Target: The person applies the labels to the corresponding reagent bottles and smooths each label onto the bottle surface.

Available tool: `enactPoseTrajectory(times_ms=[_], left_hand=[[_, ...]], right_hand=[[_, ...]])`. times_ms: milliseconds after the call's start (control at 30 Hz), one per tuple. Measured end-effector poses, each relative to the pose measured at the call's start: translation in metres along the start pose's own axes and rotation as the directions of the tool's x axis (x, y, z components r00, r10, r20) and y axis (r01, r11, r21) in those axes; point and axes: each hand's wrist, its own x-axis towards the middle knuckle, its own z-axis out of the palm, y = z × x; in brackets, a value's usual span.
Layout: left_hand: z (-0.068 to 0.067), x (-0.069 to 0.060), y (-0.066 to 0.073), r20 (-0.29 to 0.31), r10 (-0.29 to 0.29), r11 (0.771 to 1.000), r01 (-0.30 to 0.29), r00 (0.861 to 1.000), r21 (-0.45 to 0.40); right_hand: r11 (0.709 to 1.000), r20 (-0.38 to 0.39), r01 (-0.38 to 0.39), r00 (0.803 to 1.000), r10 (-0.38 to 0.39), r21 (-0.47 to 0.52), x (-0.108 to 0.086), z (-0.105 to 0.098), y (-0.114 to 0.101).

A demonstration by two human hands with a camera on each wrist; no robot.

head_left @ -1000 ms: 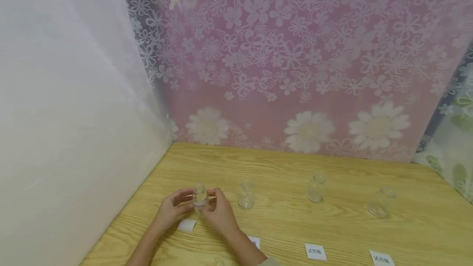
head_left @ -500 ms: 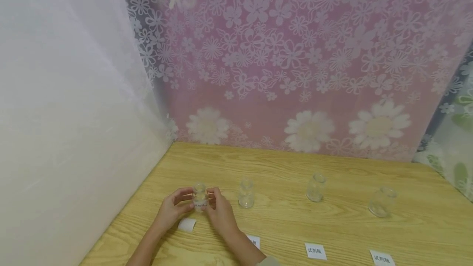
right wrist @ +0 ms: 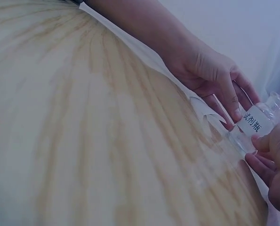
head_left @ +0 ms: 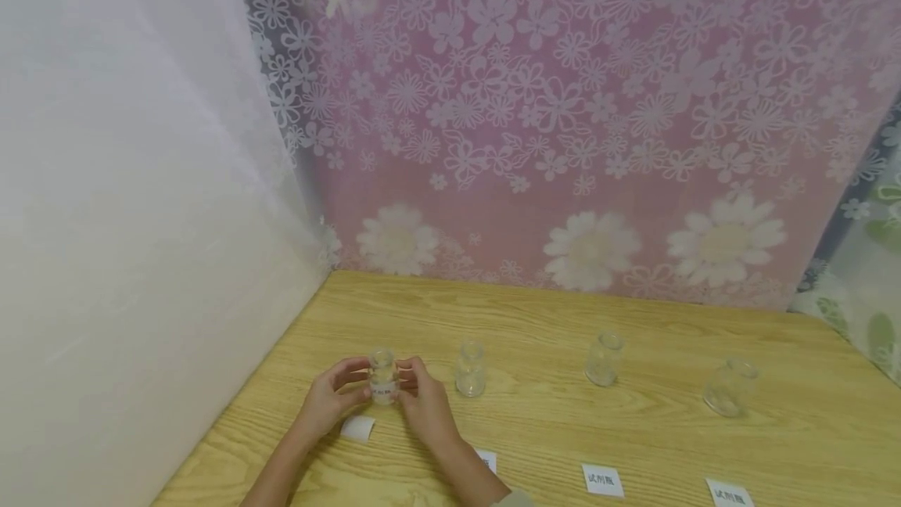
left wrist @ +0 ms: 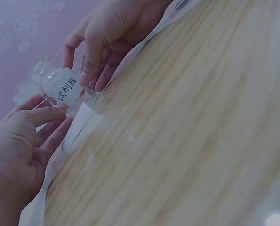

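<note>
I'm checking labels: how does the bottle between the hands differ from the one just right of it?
The held bottle wears a white printed label; the neighbouring bottle shows none. Left hand and right hand hold the held bottle, while the neighbouring bottle stands untouched on the table. Both are clear with narrowed necks.

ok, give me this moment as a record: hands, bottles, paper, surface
left hand: fingers and thumb at the left side of bottle 1
right hand: fingers and thumb at its right side
bottle 1: clear, upright, held between both hands; base contact unclear
label: on bottle 1, printed
bottle 2, bottle 3, bottle 4: clear, right of bottle 1, no label seen on them
slip: curled, in front of bottle 1, no print seen
cards: 3, printed, leftmost partly hidden by right forearm
surface: wood-grain table
</note>
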Motion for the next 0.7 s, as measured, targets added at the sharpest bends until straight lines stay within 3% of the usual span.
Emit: enactPoseTrajectory(times_ms=[200,533,700], left_hand=[[-0.0001,0.0001,-0.0007,0.002,-0.001,1.000,0.001,1.000,0.001],[-0.0016,-0.0004,-0.0028,0.020,0.016,1.000,-0.015,1.000,-0.014],[-0.0018,-0.0012,-0.0019,0.034,-0.011,0.998,0.013,0.999,-0.060]], right_hand=[[0.998,-0.004,0.009,1.000,-0.009,0.058,0.0006,-0.0008,-0.0019],[0.989,0.001,-0.053,0.999,0.053,0.139,0.0001,-0.0021,-0.0024],[0.987,0.000,-0.060,0.998,0.061,0.149,0.0004,-0.0022,-0.0054]])
